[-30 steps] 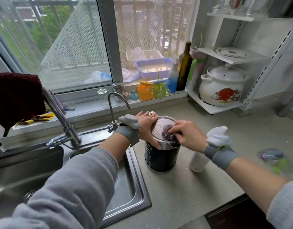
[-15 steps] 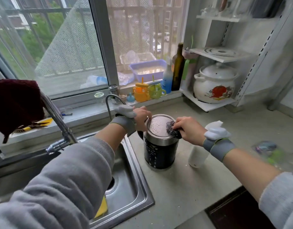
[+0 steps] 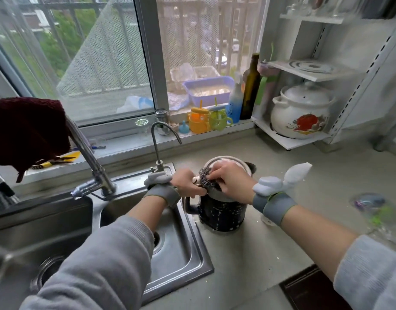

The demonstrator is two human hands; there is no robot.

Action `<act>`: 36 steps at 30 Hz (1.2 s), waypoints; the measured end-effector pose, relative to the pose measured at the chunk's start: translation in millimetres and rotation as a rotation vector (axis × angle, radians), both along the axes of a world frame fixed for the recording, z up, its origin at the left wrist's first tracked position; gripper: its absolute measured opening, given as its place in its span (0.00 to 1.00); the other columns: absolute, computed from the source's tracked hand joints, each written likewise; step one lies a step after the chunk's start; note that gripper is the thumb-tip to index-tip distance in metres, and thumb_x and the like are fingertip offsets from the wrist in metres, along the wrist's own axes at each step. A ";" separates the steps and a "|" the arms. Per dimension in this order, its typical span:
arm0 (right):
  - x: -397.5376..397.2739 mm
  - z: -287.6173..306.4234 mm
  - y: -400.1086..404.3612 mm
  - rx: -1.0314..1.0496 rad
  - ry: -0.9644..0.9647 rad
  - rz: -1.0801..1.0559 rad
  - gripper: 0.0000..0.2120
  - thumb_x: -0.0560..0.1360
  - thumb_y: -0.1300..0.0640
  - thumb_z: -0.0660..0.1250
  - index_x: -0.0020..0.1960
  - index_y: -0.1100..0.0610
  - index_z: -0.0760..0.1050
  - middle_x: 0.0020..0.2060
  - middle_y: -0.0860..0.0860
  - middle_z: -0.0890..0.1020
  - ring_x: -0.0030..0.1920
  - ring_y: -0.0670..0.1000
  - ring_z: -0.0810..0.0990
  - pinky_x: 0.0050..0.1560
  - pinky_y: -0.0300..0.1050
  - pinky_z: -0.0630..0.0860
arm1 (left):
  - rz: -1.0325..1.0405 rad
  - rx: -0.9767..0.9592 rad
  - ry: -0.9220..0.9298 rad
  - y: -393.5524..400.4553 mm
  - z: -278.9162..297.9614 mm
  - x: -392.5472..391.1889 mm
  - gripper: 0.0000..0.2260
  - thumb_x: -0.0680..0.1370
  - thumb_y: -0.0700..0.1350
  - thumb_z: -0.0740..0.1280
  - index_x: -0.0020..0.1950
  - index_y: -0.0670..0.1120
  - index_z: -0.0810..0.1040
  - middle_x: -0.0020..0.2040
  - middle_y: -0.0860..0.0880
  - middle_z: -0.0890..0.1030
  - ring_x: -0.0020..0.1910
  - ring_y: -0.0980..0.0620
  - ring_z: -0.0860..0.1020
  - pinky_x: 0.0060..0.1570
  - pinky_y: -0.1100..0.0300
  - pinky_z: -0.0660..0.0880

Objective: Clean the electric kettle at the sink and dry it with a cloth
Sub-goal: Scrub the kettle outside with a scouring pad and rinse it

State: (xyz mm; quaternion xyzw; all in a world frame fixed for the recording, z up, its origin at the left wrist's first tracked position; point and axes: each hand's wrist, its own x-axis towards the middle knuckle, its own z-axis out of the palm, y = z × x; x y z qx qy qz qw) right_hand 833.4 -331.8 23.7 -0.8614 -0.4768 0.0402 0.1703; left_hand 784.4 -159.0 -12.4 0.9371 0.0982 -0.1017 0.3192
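Observation:
A dark electric kettle with a steel lid stands on the counter just right of the sink. My left hand grips the top of the kettle's handle at its left side. My right hand holds a steel-wool scourer and presses it on the lid near the handle. A dark red cloth hangs over the tall faucet at the left.
A thin curved tap rises behind the sink. A white spray bottle stands right of the kettle, behind my right wrist. Cups and bottles line the windowsill, a white pot sits on a shelf rack, and a clear bag lies far right.
My right hand has slid the scourer from the lid's right rim to its left side near the handle. The left hand has shifted down onto the handle. The camera has tilted slightly.

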 end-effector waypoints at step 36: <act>-99.8 -29.8 130.0 0.447 0.345 0.179 0.17 0.75 0.67 0.64 0.62 0.59 0.77 0.60 0.54 0.80 0.60 0.51 0.77 0.63 0.27 0.61 | 1.409 -0.679 -0.446 79.3 -16.0 -195.1 0.21 0.71 0.57 0.73 0.29 0.43 0.72 0.18 0.52 0.68 0.17 0.55 0.66 0.22 0.63 0.66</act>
